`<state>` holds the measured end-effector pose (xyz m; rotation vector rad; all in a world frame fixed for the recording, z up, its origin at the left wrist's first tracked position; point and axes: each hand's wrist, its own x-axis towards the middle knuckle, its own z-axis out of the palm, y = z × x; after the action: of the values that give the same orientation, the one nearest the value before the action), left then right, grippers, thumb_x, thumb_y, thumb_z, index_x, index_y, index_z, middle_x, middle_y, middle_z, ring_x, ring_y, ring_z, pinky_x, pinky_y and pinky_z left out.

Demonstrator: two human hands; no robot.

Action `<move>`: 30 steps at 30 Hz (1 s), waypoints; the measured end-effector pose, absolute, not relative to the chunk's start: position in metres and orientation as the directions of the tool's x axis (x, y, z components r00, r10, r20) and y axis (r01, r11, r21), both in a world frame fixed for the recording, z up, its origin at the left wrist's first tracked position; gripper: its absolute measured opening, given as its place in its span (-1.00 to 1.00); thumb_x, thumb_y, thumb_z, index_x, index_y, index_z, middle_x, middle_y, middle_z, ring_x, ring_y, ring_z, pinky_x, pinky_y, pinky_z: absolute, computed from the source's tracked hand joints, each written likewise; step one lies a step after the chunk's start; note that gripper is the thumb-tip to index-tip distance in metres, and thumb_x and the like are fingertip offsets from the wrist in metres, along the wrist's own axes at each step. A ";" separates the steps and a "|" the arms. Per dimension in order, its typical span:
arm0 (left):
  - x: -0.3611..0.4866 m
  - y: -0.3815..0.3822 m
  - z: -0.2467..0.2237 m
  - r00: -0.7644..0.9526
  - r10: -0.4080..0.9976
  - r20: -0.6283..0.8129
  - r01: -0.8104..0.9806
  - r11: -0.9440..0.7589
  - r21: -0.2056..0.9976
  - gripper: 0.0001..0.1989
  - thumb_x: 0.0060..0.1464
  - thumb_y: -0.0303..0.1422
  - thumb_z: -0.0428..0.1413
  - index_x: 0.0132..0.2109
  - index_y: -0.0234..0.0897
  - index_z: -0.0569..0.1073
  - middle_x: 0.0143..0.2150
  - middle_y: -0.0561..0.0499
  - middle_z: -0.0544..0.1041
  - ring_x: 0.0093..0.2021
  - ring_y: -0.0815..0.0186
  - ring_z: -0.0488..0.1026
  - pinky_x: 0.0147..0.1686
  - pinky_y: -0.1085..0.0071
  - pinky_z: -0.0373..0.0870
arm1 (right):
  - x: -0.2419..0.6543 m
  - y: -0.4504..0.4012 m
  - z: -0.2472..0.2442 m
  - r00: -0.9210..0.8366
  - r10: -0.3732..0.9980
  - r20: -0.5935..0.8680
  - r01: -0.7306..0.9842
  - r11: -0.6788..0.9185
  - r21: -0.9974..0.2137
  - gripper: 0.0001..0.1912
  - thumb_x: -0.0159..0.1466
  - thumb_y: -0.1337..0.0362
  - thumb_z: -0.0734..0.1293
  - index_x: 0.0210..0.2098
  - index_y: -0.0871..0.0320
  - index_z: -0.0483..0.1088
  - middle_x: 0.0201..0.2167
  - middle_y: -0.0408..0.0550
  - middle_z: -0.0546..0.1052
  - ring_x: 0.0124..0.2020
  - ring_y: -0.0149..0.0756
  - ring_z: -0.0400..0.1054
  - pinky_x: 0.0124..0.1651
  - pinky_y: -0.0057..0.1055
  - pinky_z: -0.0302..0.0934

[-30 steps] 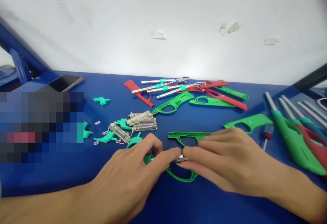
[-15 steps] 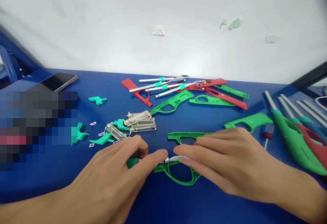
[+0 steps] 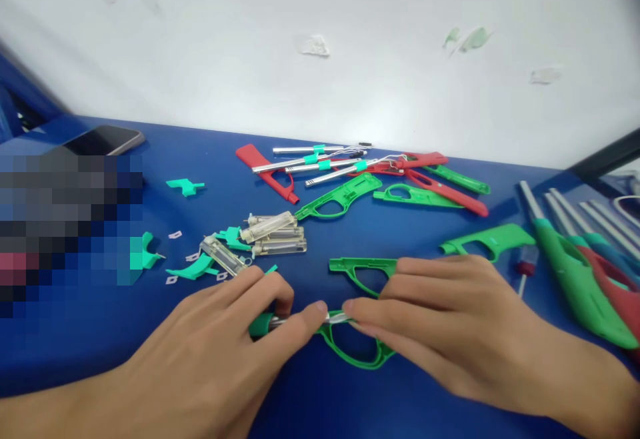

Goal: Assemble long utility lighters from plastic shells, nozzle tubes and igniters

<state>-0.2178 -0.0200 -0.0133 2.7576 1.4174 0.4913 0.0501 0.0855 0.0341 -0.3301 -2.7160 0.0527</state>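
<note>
A green lighter handle half (image 3: pixel 357 362) with a trigger loop lies in front of me, partly under both hands. My left hand (image 3: pixel 225 339) is closed on a metal lighter tube (image 3: pixel 277 321) with a dark green collar (image 3: pixel 260 325), its thumb pressing at the end over the handle half. White wires (image 3: pixel 339 317) run from there to my right hand (image 3: pixel 450 325), whose fingertips pinch them above the handle. Just behind my right fingers is another green handle half (image 3: pixel 360 267), partly covered. The rest of the tube is hidden by my left hand.
Clear fuel tanks (image 3: pixel 273 227) and teal triggers (image 3: pixel 193 267) lie to the left. Metal tubes with wires (image 3: pixel 333 175) and red handle halves (image 3: pixel 265 172) are at the back. A screwdriver (image 3: pixel 526 262) and assembled lighters (image 3: pixel 583 279) lie right; a phone (image 3: pixel 113 140) sits far left.
My right fingertips have moved slightly left along the wires, closer to my left thumb. The left hand keeps its grip on the tube. The view has shifted slightly.
</note>
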 end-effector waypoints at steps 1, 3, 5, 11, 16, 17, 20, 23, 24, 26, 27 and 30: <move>-0.218 -0.020 -0.013 0.549 0.789 0.275 0.792 -0.597 0.130 -0.33 0.15 -0.58 0.00 0.39 -0.11 0.27 0.04 -0.15 0.39 -0.08 0.11 0.43 -0.26 0.22 0.49 | 0.050 0.085 0.034 -0.894 0.238 0.379 0.221 0.971 -0.088 -0.70 0.56 0.32 0.19 -0.15 0.12 0.57 -0.48 -0.17 0.59 -0.51 -0.37 0.38 -0.43 -0.37 0.16; -0.217 -0.021 -0.014 0.565 0.784 0.256 0.793 -0.602 0.095 -0.32 0.11 -0.55 0.01 0.37 -0.15 0.28 0.03 -0.17 0.39 -0.06 0.04 0.42 -0.27 0.17 0.50 | 0.050 0.085 0.033 -0.903 0.237 0.359 0.219 0.972 -0.091 -0.71 0.55 0.32 0.21 -0.15 0.12 0.57 -0.47 -0.15 0.59 -0.48 -0.38 0.41 -0.43 -0.39 0.15; -0.217 -0.021 -0.013 0.572 0.782 0.247 0.797 -0.601 0.058 -0.31 0.07 -0.56 0.01 0.36 -0.17 0.28 0.01 -0.19 0.38 -0.04 0.01 0.42 -0.27 0.14 0.51 | 0.050 0.085 0.031 -0.911 0.232 0.340 0.216 0.973 -0.084 -0.73 0.54 0.32 0.22 -0.15 0.12 0.57 -0.48 -0.15 0.57 -0.45 -0.39 0.43 -0.42 -0.41 0.15; -0.218 -0.024 -0.012 0.585 0.775 0.237 0.792 -0.609 0.037 -0.34 0.06 -0.59 -0.02 0.32 -0.17 0.29 0.02 -0.20 0.37 -0.06 0.03 0.42 -0.27 0.14 0.50 | 0.051 0.084 0.027 -0.919 0.226 0.324 0.209 0.974 -0.086 -0.74 0.53 0.37 0.22 -0.15 0.13 0.56 -0.51 -0.17 0.52 -0.46 -0.40 0.42 -0.40 -0.41 0.15; -0.214 -0.022 -0.013 0.552 0.794 0.255 0.813 -0.581 0.050 -0.36 0.08 -0.60 -0.03 0.29 -0.08 0.32 -0.03 -0.13 0.40 -0.13 0.04 0.45 -0.37 0.18 0.44 | 0.050 0.084 0.029 -0.927 0.220 0.303 0.199 0.975 -0.100 -0.70 0.54 0.37 0.19 -0.14 0.14 0.57 -0.50 -0.18 0.51 -0.47 -0.41 0.40 -0.41 -0.40 0.13; -0.214 -0.020 -0.011 0.554 0.788 0.267 0.808 -0.587 0.056 -0.37 0.09 -0.61 -0.03 0.28 -0.08 0.33 -0.05 -0.12 0.41 -0.14 0.06 0.45 -0.37 0.20 0.43 | 0.050 0.084 0.029 -0.928 0.218 0.301 0.198 0.975 -0.096 -0.70 0.55 0.35 0.18 -0.14 0.14 0.57 -0.50 -0.18 0.51 -0.47 -0.41 0.39 -0.42 -0.40 0.13; -0.212 -0.016 -0.006 0.593 0.751 0.292 0.778 -0.627 0.033 -0.38 0.04 -0.66 -0.06 0.21 -0.15 0.40 -0.09 -0.09 0.46 -0.15 0.11 0.44 -0.25 0.16 0.47 | 0.050 0.084 0.030 -0.928 0.222 0.300 0.205 0.975 -0.087 -0.69 0.57 0.29 0.18 -0.11 0.13 0.57 -0.49 -0.17 0.53 -0.47 -0.41 0.40 -0.43 -0.38 0.10; -0.212 -0.016 -0.005 0.628 0.710 0.319 0.756 -0.653 -0.036 -0.36 0.00 -0.71 -0.10 0.18 -0.22 0.44 -0.13 -0.07 0.49 -0.16 0.16 0.44 -0.07 0.12 0.50 | 0.051 0.085 0.030 -0.928 0.234 0.291 0.213 0.972 -0.103 -0.69 0.57 0.23 0.20 -0.06 0.13 0.58 -0.45 -0.15 0.57 -0.43 -0.38 0.44 -0.44 -0.35 0.09; -0.212 -0.018 -0.006 0.624 0.709 0.328 0.761 -0.647 -0.049 -0.36 0.01 -0.72 -0.11 0.19 -0.23 0.43 -0.12 -0.07 0.50 -0.15 0.16 0.45 -0.03 0.12 0.50 | 0.051 0.085 0.031 -0.928 0.239 0.285 0.214 0.970 -0.117 -0.69 0.57 0.22 0.21 -0.05 0.14 0.59 -0.43 -0.15 0.58 -0.42 -0.37 0.46 -0.44 -0.34 0.09; -0.213 -0.023 -0.012 0.615 0.724 0.312 0.773 -0.633 -0.054 -0.35 0.08 -0.69 -0.13 0.26 -0.21 0.39 -0.07 -0.09 0.51 -0.06 0.13 0.47 0.02 0.11 0.52 | 0.050 0.085 0.031 -0.930 0.251 0.271 0.215 0.964 -0.155 -0.68 0.56 0.21 0.21 -0.03 0.17 0.60 -0.44 -0.14 0.58 -0.43 -0.35 0.45 -0.44 -0.32 0.09; -0.214 -0.026 -0.015 0.614 0.734 0.291 0.776 -0.629 -0.049 -0.35 0.12 -0.66 -0.13 0.31 -0.20 0.35 -0.03 -0.10 0.52 0.00 0.10 0.47 0.04 0.09 0.52 | 0.050 0.085 0.032 -0.930 0.257 0.264 0.215 0.960 -0.179 -0.67 0.56 0.22 0.21 -0.03 0.18 0.60 -0.44 -0.13 0.57 -0.45 -0.35 0.44 -0.44 -0.32 0.09; -0.217 -0.031 -0.024 0.606 0.758 0.241 0.787 -0.616 -0.037 -0.32 0.16 -0.61 -0.15 0.39 -0.17 0.28 0.05 -0.10 0.53 0.08 0.01 0.49 0.03 0.00 0.54 | 0.052 0.087 0.034 -0.921 0.296 0.255 0.227 0.937 -0.267 -0.66 0.56 0.23 0.20 -0.04 0.19 0.61 -0.46 -0.14 0.57 -0.49 -0.36 0.42 -0.43 -0.33 0.12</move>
<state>-0.2167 -0.0315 -0.0241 2.9385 1.4222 0.3325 0.0517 0.0870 0.0337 -0.3872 -2.7998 0.3361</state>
